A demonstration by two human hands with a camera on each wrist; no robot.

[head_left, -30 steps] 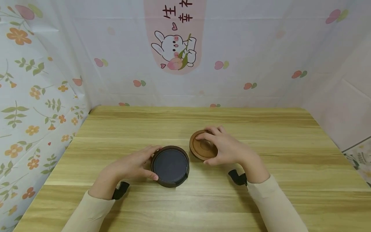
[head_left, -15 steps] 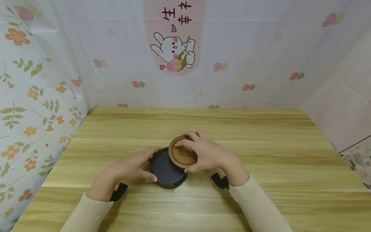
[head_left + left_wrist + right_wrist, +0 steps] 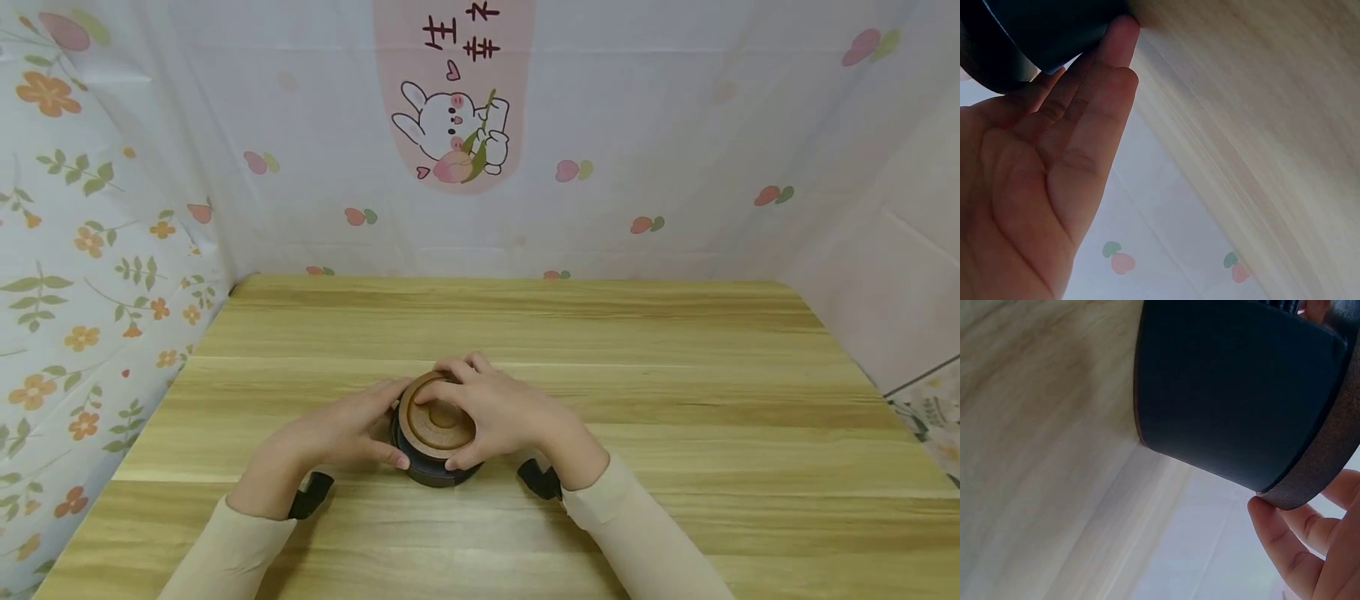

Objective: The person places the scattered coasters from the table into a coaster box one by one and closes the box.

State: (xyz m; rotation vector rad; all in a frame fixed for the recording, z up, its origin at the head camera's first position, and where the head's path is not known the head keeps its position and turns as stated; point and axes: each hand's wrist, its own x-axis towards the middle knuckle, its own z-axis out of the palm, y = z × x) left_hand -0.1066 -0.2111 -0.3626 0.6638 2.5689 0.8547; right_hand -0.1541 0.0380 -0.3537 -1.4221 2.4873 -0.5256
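A round black coaster holder [image 3: 438,477] stands on the table, a notch in its near side. My left hand [image 3: 345,429] grips its left side, thumb in front and fingers behind; the left wrist view has those fingers against its dark wall [image 3: 1060,31]. My right hand [image 3: 506,412] holds a round brown wooden coaster [image 3: 438,429], ringed on top, by its edge with fingers and thumb spread. This coaster lies over the holder's opening, slightly tilted, and hides the dark coasters inside. In the right wrist view its rim [image 3: 1316,472] overhangs the holder's wall [image 3: 1229,394].
The wood-grain table [image 3: 675,383] stretches to both sides and behind the hands. A white printed cloth [image 3: 645,125] hangs at the back, and a flowered one [image 3: 97,275] on the left. Black wrist mounts [image 3: 538,479] sit under both wrists.
My right hand has lifted the wooden coaster from the table on the right and carried it left onto the coaster holder. My left hand has stayed at the holder.
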